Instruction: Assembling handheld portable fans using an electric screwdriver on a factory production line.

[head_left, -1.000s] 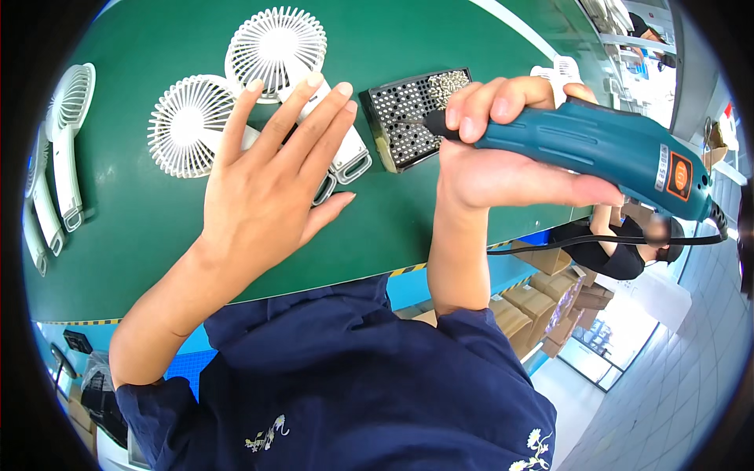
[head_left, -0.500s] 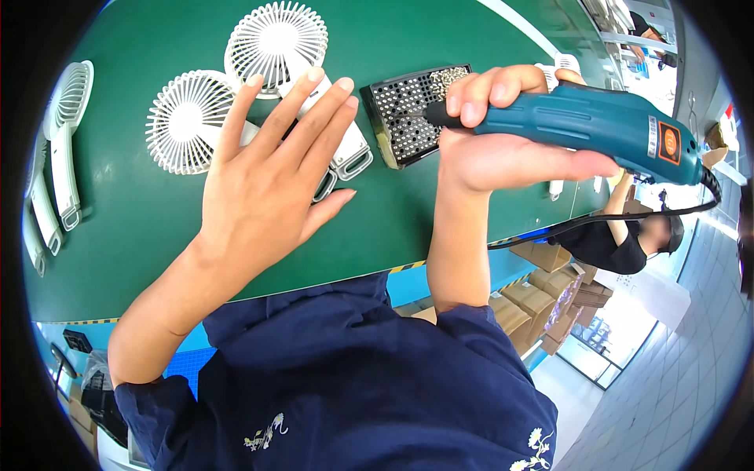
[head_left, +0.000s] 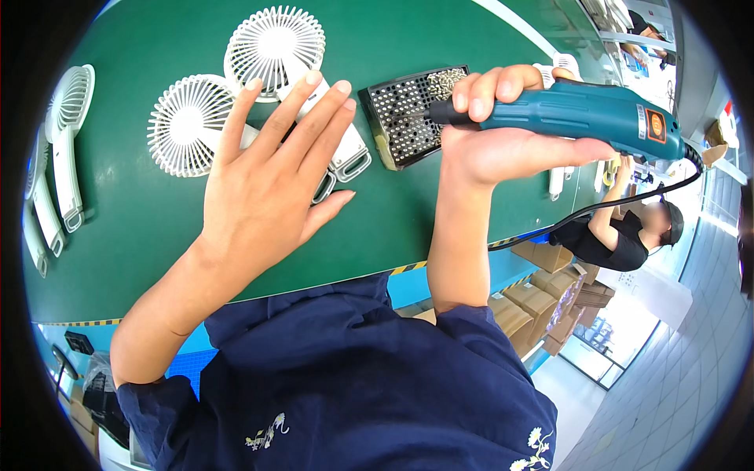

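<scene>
- Here, your left hand [head_left: 263, 184] extends palm down over the handles of the near fan [head_left: 187, 125] and the far fan [head_left: 275, 43], its fingers spread wide and its thumb set apart; how firmly it presses cannot be told.
- Your right hand [head_left: 491, 149] has its fingers wrapped around a teal screwdriver [head_left: 573, 118], whose body runs along above your thumb and whose dark nose points left.
- The screwdriver is held above the desk [head_left: 400, 220], its thin bit seen against the tray [head_left: 372, 118]; whether bit and tray touch cannot be told.
- The tray, black and perforated, rests between your hands, loose screws [head_left: 446, 81] heaped in its far right corner.
- The near fan shows its round white cage left of your fingers; the far fan shows its cage beyond your fingertips, its handle ending in a loop near the tray.
- Spare fans [head_left: 67, 177], also white, lie side by side at the desk's left, well apart from your left hand.
- A black cable [head_left: 613, 202] curves from the screwdriver's rear toward your right forearm.
- At right, a co-worker [head_left: 624, 239] in black appears near stacked boxes [head_left: 514, 318].
</scene>
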A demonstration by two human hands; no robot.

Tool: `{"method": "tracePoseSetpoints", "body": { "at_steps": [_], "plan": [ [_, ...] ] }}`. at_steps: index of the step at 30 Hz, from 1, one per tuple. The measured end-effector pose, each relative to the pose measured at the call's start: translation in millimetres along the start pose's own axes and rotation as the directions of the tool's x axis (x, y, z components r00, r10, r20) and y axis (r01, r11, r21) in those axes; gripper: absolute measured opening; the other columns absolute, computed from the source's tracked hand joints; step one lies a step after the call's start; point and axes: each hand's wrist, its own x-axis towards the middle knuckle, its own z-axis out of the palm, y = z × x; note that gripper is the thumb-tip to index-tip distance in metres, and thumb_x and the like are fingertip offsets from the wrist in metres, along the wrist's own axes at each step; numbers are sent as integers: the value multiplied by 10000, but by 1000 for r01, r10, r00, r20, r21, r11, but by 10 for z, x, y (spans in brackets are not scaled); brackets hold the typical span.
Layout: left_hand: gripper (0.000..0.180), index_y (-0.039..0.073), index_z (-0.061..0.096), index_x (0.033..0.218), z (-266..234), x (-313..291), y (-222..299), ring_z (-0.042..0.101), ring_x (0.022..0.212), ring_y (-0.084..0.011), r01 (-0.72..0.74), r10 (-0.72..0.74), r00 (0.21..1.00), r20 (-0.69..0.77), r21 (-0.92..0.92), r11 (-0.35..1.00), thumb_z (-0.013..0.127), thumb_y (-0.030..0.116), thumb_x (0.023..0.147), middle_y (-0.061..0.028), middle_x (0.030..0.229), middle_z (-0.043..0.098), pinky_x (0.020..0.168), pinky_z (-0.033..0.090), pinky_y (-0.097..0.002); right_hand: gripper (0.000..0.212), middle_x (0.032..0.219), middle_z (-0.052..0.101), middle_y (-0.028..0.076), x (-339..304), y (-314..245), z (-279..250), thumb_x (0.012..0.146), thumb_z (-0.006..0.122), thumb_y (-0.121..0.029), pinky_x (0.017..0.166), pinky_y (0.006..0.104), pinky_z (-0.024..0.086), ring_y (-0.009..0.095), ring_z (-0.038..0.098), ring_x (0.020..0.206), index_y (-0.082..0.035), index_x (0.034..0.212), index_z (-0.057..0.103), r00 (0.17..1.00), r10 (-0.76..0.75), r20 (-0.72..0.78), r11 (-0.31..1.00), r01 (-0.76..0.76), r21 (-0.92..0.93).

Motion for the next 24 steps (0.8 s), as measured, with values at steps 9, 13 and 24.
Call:
{"method": "tracePoseSetpoints", "body": {
  "at_steps": [9,13,24],
  "plan": [
    [779,57,490,1398,20,-19,-27,356,1415,-227,-5,5,1000,25,2,1000,717,426,751,-36,1488,439,1176,197,-506,930,592,505,68,-14,28,-29,742,170,-941,359,320,392,178,426,367,-140,1132,441,999,24,31,998,-26,50],
    [740,80,527,1353,20,-16,-23,375,1393,-199,-2,2,1000,-3,4,1000,733,449,746,-21,1438,479,1161,232,-518,933,593,506,69,13,20,-64,744,170,-939,362,319,397,174,428,370,-141,1144,441,1000,10,4,1000,-10,-11],
    [755,73,511,1376,-196,-39,1,375,1399,-230,5,-4,1000,3,-68,998,724,450,758,-28,1454,474,1157,204,-546,1114,574,503,89,-154,67,79,582,210,-1012,372,272,415,163,440,379,-71,1138,428,963,-86,257,996,88,1]
  ]
}}
